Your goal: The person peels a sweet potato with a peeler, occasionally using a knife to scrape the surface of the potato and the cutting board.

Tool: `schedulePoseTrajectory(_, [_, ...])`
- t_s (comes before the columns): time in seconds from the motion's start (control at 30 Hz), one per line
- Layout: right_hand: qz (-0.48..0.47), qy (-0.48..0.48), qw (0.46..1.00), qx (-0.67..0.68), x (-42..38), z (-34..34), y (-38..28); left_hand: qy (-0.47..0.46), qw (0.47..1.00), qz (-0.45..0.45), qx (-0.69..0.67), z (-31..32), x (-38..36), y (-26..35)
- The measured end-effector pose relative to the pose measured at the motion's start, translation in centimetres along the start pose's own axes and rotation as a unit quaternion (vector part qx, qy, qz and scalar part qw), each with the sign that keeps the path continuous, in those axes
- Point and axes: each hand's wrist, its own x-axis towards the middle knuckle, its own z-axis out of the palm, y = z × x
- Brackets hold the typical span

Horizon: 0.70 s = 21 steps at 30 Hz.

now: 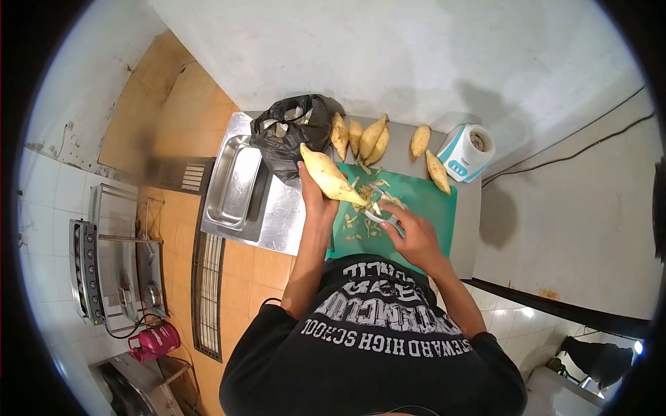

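Peeled pale sweet potato held slanted above the left edge of the green cutting board, thick end up and far, thin tip down toward the board's middle; left hand wrapped around its underside from the left, fingers closed on it; right hand near the board's near edge, curled shut on a peeler, its metal head just beside the potato's thin tip, whether touching cannot be told; strips of peel scattered over the board's left half, between the two hands; one unpeeled potato lying on the board's far right corner, another just beyond it on the steel counter; a cluster of unpeeled potatoes on the far side, just right of a black plastic bag standing open at the counter's far left; a rectangular steel tray left of the bag, at the counter's left end; a white and teal blender base at the far right, beside the wall; down on the floor to the near left, a wire rack and a pink gas cylinder.
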Motion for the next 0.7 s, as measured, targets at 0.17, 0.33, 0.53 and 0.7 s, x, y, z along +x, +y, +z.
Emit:
schedulePoseTrajectory(0.17, [-0.056, 0.007, 0.998, -0.018, 3.1, 0.0, -2.9, -0.006, 0.999, -0.008, 0.051, 0.5, -0.5, -1.5])
schedulePoseTrajectory(0.33, [-0.129, 0.035, 0.990, -0.055, 3.7, 1.8, -1.9, -0.001, 0.998, 0.005, 0.055, 1.8, -1.4, -0.8])
schedulePoseTrajectory(0.53, [-0.028, -0.057, 0.996, -0.061, 0.6, 0.7, 0.7, 0.023, 0.996, 0.023, 0.088, 1.0, -1.2, 0.6])
schedulePoseTrajectory(0.7, [-0.050, 0.011, 0.998, -0.030, 1.3, -0.4, -0.9, 0.018, 0.996, 0.027, 0.086, 1.2, -1.1, -0.4])
